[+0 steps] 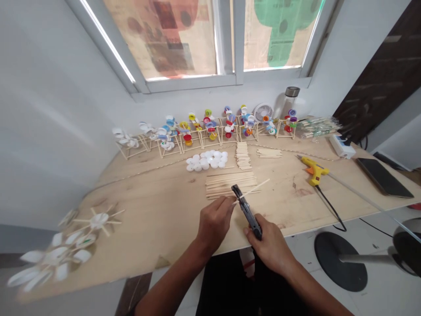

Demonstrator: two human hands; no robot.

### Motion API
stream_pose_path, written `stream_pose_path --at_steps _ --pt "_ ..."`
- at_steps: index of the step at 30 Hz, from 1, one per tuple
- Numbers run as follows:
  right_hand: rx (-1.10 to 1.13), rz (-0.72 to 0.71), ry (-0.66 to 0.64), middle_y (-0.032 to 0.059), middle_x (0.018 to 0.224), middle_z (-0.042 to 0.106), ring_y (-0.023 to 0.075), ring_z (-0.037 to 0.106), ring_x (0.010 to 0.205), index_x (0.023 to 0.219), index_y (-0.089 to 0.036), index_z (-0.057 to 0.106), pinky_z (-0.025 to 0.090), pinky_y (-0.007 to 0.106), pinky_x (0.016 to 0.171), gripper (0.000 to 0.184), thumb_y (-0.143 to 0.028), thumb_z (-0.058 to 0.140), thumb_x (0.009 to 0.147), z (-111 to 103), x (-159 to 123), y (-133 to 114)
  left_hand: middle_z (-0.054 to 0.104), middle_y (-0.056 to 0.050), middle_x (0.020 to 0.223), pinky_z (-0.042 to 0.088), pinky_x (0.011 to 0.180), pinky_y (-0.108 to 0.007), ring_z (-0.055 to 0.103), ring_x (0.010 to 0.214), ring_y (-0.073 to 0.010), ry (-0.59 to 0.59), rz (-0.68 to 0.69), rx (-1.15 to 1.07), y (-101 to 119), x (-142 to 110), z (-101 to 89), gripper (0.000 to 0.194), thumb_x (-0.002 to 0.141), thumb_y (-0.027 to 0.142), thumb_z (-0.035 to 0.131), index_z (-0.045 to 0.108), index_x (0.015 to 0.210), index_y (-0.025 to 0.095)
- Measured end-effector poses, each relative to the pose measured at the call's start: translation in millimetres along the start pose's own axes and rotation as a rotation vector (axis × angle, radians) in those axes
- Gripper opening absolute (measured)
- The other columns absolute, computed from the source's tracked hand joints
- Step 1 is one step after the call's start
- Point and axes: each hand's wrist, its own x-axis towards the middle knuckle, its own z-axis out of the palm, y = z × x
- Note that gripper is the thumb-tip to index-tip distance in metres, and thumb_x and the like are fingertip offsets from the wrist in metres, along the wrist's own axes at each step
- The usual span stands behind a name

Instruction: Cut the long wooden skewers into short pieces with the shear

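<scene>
My left hand (215, 219) pinches one end of a thin wooden stick (258, 187) that slants up to the right. My right hand (271, 243) is wrapped round a long black pliers-like tool (250, 217). The tool's head meets the stick just right of my left fingers; whether its jaws are closed on the wood I cannot tell. Behind both hands lies a bundle of long wooden sticks (226, 182). Farther back are a stack of short sticks (243, 156), a smaller pile of sticks (269, 153) and several white plastic caps (205, 161).
Along the wall stand several stick frames with coloured bottle-cap wheels (210, 125). To the right lie a yellow glue gun (315, 170), its cord over the table edge, a phone (384, 177) and a power strip (342, 146). White cap wheels (57, 254) lie at the left.
</scene>
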Motion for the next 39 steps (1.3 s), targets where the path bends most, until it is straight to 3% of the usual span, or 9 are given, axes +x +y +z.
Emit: stream_pose_path --at_steps 4,9,14,18,22,29,39 --pt "0.04 -0.009 -0.027 0.0006 0.068 0.061 0.0175 0.058 0.064 0.079 -0.021 0.049 0.034 0.024 0.058 0.007 -0.028 0.05 0.08 -3.3 -3.2 -1.5 0.063 -0.004 0.076 0.044 0.065 -0.023 0.058 0.07 -0.0133 -0.061 -0.043 -0.105 2.3 3.9 -5.5 0.018 0.087 0.024 0.043 0.06 0.084 0.017" --pt "0.005 -0.03 -0.027 0.0001 0.066 0.06 0.0175 0.057 0.063 0.08 -0.021 0.047 0.033 0.024 0.058 0.008 -0.028 0.048 0.081 -3.9 -4.8 -0.7 0.046 0.003 0.052 0.034 0.051 -0.02 0.043 0.051 -0.0089 -0.272 -0.22 -0.282 2.9 18.4 -22.3 0.032 0.085 0.031 0.044 0.049 0.056 0.017" --pt "-0.032 -0.054 -0.024 0.0 0.066 0.059 0.0175 0.057 0.062 0.083 -0.021 0.048 0.033 0.024 0.057 0.007 -0.027 0.047 0.081 -4.0 -5.8 0.4 0.038 0.005 0.05 0.027 0.046 -0.019 0.033 0.048 -0.007 -0.465 -0.325 -0.585 -1.9 32.1 -33.2 0.037 0.08 0.039 0.049 0.048 0.052 0.015" --pt "-0.048 -0.062 -0.012 -0.0003 0.064 0.058 0.0168 0.056 0.059 0.079 -0.021 0.047 0.032 0.023 0.055 0.006 -0.026 0.047 0.081 -3.0 -4.6 1.5 0.038 0.005 0.049 0.024 0.043 -0.019 0.031 0.046 -0.0066 -0.539 -0.368 -0.642 -6.8 35.8 -34.3 0.038 0.08 0.043 0.048 0.051 0.054 0.015" --pt "-0.068 -0.041 0.013 0.0001 0.061 0.059 0.0169 0.056 0.058 0.074 -0.021 0.047 0.031 0.023 0.054 0.007 -0.025 0.048 0.08 1.5 1.1 4.8 0.039 0.004 0.05 0.026 0.045 -0.019 0.033 0.048 -0.007 -0.494 -0.336 -0.615 -11.0 34.2 -28.8 0.036 0.08 0.039 0.048 0.05 0.053 0.015" --pt "-0.055 -0.013 0.03 0.0009 0.063 0.06 0.0174 0.057 0.06 0.072 -0.021 0.05 0.033 0.024 0.055 0.012 -0.029 0.049 0.08 4.9 8.5 5.3 0.047 0.004 0.054 0.032 0.049 -0.019 0.041 0.052 -0.0082 -0.242 -0.319 -0.37 -11.8 22.0 -12.4 0.026 0.08 0.031 0.049 0.055 0.06 0.016" --pt "0.126 -0.051 -0.083 -0.0013 0.067 0.058 0.0147 0.054 0.064 0.073 -0.019 0.053 0.037 0.023 0.06 0.013 -0.029 0.05 0.08 -9.2 6.5 3.7 0.051 0.004 0.058 0.035 0.048 -0.019 0.04 0.047 -0.0071 -0.086 -0.431 -0.473 -14.5 4.7 4.6 0.024 0.086 0.035 0.042 0.05 0.071 0.017"
